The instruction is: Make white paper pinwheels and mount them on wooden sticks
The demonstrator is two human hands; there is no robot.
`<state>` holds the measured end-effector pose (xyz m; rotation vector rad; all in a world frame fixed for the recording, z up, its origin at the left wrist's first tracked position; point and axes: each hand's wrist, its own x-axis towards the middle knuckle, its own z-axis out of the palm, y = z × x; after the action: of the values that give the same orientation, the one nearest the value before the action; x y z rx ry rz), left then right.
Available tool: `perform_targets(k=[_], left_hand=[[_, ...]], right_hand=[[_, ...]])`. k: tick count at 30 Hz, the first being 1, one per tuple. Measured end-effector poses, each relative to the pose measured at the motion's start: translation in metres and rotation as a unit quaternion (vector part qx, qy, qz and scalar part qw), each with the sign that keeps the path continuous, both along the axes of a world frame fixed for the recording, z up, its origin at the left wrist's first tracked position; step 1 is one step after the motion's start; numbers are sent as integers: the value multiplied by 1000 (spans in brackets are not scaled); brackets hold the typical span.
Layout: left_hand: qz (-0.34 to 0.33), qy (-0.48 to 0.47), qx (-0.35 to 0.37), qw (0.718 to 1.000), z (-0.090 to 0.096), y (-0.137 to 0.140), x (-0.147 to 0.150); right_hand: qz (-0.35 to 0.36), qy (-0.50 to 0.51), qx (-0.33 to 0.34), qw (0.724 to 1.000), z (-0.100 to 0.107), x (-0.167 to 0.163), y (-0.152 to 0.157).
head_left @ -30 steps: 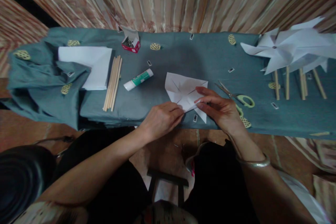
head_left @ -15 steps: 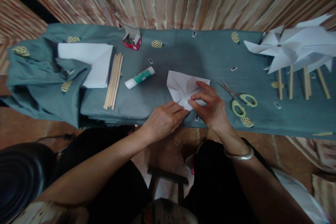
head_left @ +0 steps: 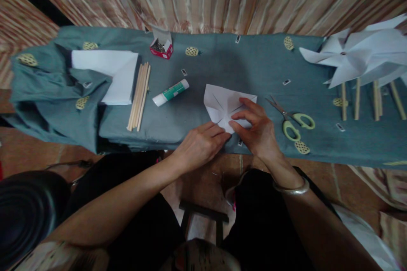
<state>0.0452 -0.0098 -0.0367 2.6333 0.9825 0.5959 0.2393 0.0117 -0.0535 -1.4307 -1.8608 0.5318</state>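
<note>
A white square of paper (head_left: 219, 97) with slits running in from its corners lies near the table's front edge. Its near part is partly covered by my hands. My left hand (head_left: 203, 143) is closed at the near left edge, fingertips pressing and pinching the sheet. My right hand (head_left: 257, 131) pinches with thumb and index finger near the paper's middle, its other fingers resting on the right side. What exactly lies between those two fingertips is hard to see. Right of the paper are open scissors (head_left: 289, 119) with green handles; to its left lies a glue stick (head_left: 171, 92).
Several wooden sticks (head_left: 139, 97) lie left of the glue stick, beside a stack of white paper (head_left: 122, 76). A small red box (head_left: 162, 48) of metal pins stands open at the back. Finished paper pinwheels (head_left: 352, 53) on sticks are piled at the right end of the cloth-covered table (head_left: 267, 65).
The whole view has shifted slightly. My hands keep nearly the same places on the paper, with the right thumb and index finger still near its middle.
</note>
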Motion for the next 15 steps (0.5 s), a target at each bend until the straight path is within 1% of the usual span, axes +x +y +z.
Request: perform_targets(k=[5,15], left_hand=[[8,4,-10,1000,0,0,0],[9,3,-4,1000,0,0,1]], right_hand=[[-2,15,-6,1000,0,0,0],[9,-14,11,1000,1,-2,-3]])
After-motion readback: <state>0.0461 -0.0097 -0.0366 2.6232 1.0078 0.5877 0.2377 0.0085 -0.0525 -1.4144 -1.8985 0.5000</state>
